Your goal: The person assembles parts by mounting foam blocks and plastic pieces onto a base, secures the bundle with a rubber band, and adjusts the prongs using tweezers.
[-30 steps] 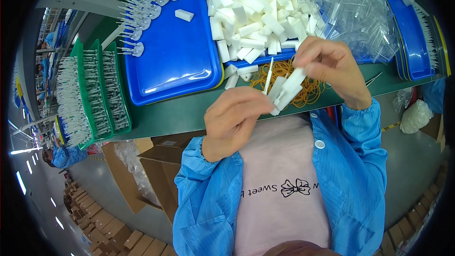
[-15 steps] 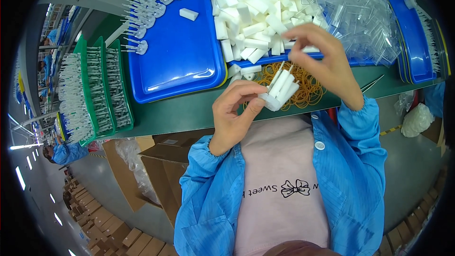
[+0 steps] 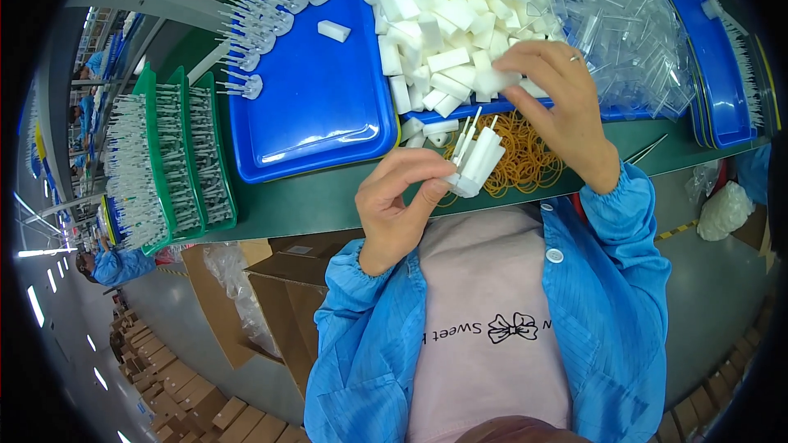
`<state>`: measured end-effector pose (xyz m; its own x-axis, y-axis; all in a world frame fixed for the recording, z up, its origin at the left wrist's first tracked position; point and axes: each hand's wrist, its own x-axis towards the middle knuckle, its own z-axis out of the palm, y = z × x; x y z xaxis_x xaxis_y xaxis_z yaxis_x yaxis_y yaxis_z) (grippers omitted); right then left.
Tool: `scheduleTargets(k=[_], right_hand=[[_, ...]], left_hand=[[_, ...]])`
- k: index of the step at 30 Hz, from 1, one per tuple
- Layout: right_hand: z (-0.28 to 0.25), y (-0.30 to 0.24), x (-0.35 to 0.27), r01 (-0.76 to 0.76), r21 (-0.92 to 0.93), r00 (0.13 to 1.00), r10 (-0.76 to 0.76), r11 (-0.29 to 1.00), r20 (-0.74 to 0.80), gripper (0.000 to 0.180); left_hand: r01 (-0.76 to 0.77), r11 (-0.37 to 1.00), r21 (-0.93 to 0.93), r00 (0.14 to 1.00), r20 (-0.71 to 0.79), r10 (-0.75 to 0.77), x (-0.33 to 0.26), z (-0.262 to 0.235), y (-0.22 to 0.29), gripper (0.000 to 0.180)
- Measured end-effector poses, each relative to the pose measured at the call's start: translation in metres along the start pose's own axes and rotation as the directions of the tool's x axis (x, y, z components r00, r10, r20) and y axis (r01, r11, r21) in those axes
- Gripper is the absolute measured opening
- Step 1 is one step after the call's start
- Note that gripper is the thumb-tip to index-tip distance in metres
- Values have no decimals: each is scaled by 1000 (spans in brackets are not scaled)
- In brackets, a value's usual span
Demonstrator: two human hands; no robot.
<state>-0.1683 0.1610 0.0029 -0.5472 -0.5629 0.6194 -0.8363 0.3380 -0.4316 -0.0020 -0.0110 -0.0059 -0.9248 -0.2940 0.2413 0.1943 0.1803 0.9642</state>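
My left hand (image 3: 397, 209) pinches the rim of a white round-based holder with upright prongs (image 3: 469, 187). White sleeve-like foam pieces (image 3: 484, 156) cover some of its prongs, while a few thin prongs stand bare. Above it, my right hand (image 3: 562, 107) has thumb and fingers closed on a white foam block (image 3: 494, 79), slightly blurred, in front of the heap of white foam blocks (image 3: 443, 12). Orange rubber bands (image 3: 525, 156) lie in a loose pile just behind the holder.
At left is a blue tray (image 3: 316, 107) with a single foam block and a row of pronged holders (image 3: 271, 25). Green racks (image 3: 182, 156) full of pronged pieces stand beyond it. Clear plastic parts (image 3: 624, 33), tweezers (image 3: 646, 149) and stacked blue trays (image 3: 718, 74) are at right.
My right hand has moved from the holder's prong tips toward the foam heap, and a white foam block now shows in its fingers. My left hand has tilted the holder slightly.
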Motion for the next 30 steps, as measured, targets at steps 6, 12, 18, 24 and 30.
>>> scheduleTargets(k=[6,12,18,24,30], right_hand=[[-6,-7,-6,40,20,995,-42,999,89,24],[-8,-4,-5,58,-20,993,-56,998,101,26],[-10,-5,-4,116,31,990,-119,993,81,29],[-13,-8,-5,124,44,988,-127,991,92,31],[-26,-9,-5,-167,489,951,10,856,308,23]], left_hand=[[-159,978,135,987,49,154,5,0,14,19],[-210,959,188,977,69,201,4,-5,18,23],[-252,940,232,963,160,219,6,-9,22,27],[-291,922,256,949,199,244,7,-10,23,32],[-473,838,274,874,267,406,14,-12,23,32]])
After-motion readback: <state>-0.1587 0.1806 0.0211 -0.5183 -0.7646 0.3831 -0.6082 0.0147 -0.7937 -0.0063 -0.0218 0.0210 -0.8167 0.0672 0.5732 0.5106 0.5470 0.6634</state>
